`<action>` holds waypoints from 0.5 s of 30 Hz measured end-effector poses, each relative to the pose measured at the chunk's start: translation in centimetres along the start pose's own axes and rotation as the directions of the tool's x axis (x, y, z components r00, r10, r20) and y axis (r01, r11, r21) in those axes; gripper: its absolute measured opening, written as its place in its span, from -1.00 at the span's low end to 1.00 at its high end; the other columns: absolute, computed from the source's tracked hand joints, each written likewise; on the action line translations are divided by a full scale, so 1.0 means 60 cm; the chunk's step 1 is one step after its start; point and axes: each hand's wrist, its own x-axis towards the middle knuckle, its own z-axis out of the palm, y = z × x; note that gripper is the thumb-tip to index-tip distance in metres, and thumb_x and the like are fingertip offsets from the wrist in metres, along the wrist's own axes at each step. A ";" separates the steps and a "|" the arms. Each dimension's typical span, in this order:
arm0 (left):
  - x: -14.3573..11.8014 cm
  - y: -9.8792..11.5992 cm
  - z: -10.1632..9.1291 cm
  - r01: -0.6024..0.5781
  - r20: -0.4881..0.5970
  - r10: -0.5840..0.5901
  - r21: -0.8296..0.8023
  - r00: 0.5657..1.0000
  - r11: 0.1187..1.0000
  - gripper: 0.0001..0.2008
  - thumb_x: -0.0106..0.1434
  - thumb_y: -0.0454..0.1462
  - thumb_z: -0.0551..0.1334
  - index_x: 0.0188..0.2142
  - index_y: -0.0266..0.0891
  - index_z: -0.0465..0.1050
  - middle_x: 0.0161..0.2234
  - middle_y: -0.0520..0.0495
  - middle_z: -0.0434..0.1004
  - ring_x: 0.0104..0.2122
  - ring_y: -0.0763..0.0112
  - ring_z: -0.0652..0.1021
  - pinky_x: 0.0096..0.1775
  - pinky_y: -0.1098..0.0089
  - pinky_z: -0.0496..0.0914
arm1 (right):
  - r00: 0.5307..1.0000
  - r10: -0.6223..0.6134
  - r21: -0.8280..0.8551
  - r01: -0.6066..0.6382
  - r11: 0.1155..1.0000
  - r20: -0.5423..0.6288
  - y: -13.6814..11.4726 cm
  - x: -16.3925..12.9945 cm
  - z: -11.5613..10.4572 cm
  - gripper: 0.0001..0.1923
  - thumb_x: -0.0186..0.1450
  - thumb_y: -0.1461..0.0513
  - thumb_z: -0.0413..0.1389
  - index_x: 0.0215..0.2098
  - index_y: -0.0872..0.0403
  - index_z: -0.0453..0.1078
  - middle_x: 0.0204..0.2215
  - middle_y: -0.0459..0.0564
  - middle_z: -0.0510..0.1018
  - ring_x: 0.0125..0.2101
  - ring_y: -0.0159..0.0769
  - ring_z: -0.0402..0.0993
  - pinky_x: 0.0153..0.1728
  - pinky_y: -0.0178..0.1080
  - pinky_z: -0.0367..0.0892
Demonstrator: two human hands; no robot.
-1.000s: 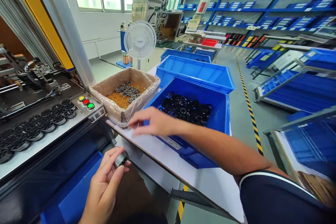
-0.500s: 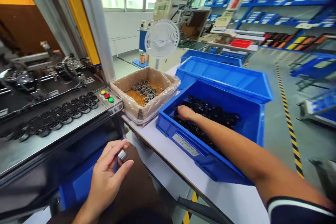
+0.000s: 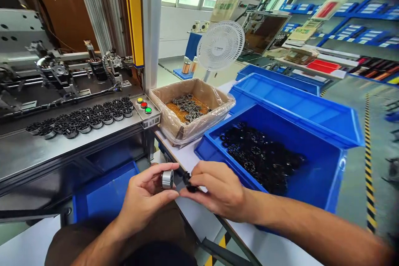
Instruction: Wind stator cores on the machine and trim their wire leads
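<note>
**Two Parts Held Face to Face Above the Lap**

While the blue bin point(image 3: 327, 174) of black parts sat at two o'clock on the table point(image 3: 187, 156), both hands met low at six o'clock. The left hand point(image 3: 141, 201) had its grip closed on a silver ring point(image 3: 167, 178), flat face turned toward three o'clock. The right hand point(image 3: 218, 191) pinched a black part point(image 3: 188, 181) just beside it, not quite touching.

Left hand point(image 3: 140, 199) pinches a metal ring point(image 3: 167, 178); right hand point(image 3: 215, 189) pinches a black part point(image 3: 188, 181).
</note>
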 end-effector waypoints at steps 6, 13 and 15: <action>0.004 -0.013 0.017 -0.045 -0.042 0.046 0.002 0.998 0.999 -0.55 -0.02 -0.40 0.52 -0.09 -0.17 0.64 -0.13 -0.13 0.71 -0.18 0.26 0.68 -0.10 0.40 0.56 | 0.998 -0.061 -0.002 0.061 0.998 0.017 0.009 -0.019 0.021 -0.93 0.39 0.29 0.06 -0.27 0.11 0.34 -0.49 0.00 0.49 -0.50 -0.34 0.41 -0.49 -0.33 0.34; -0.001 -0.007 0.007 -0.126 -0.037 0.134 0.182 0.990 0.975 -0.60 0.05 -0.37 0.49 -0.08 -0.13 0.64 -0.15 -0.07 0.72 -0.23 0.33 0.69 -0.14 0.47 0.56 | 1.000 -0.025 0.094 0.025 0.995 0.004 0.013 -0.019 0.018 -0.81 0.33 0.35 0.13 -0.08 0.13 0.34 -0.33 0.06 0.55 -0.31 -0.31 0.53 -0.35 -0.32 0.49; -0.001 -0.005 0.005 -0.128 -0.050 0.140 0.192 0.989 0.973 -0.58 0.03 -0.37 0.50 -0.08 -0.09 0.64 -0.17 -0.04 0.73 -0.23 0.34 0.69 -0.13 0.48 0.56 | 1.000 -0.015 0.092 0.016 0.996 -0.009 0.015 -0.018 0.017 -0.76 0.32 0.37 0.14 -0.04 0.14 0.36 -0.26 0.11 0.55 -0.23 -0.28 0.54 -0.30 -0.30 0.51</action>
